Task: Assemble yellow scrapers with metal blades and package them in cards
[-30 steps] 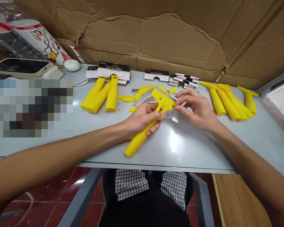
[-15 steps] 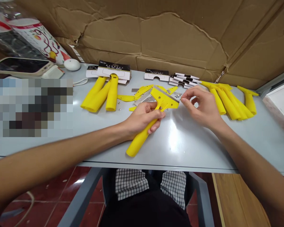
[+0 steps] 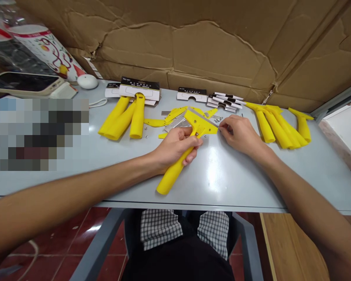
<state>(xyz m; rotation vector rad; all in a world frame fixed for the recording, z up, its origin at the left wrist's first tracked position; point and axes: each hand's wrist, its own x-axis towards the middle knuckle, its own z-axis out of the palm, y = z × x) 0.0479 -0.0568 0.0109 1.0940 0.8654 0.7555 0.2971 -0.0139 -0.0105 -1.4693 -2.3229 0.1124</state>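
Observation:
My left hand [image 3: 183, 145] is wrapped round the neck of a yellow scraper [image 3: 172, 173], whose wide head points up and right with a metal strip along its edge. My right hand [image 3: 236, 132] is at the right end of that head, thumb and fingertips pinched together; whatever is between them is too small to make out. Behind the scraper head lie yellow plastic pieces [image 3: 155, 123], metal plates [image 3: 175, 123] and small screws [image 3: 218, 119], partly hidden by the head and my left hand.
Yellow handles [image 3: 137, 121] with black and white cards [image 3: 139, 89] lie at the left. More cards [image 3: 191, 94] stand at the back. Several yellow scrapers [image 3: 283, 127] lie at the right. A phone [image 3: 23, 82], a white mouse-like object [image 3: 87, 81] and bottles [image 3: 46, 47] are at the far left.
My right hand has moved slightly left and down, and its fingertips are now closer to the right end of the scraper head. My left hand keeps its hold on the scraper.

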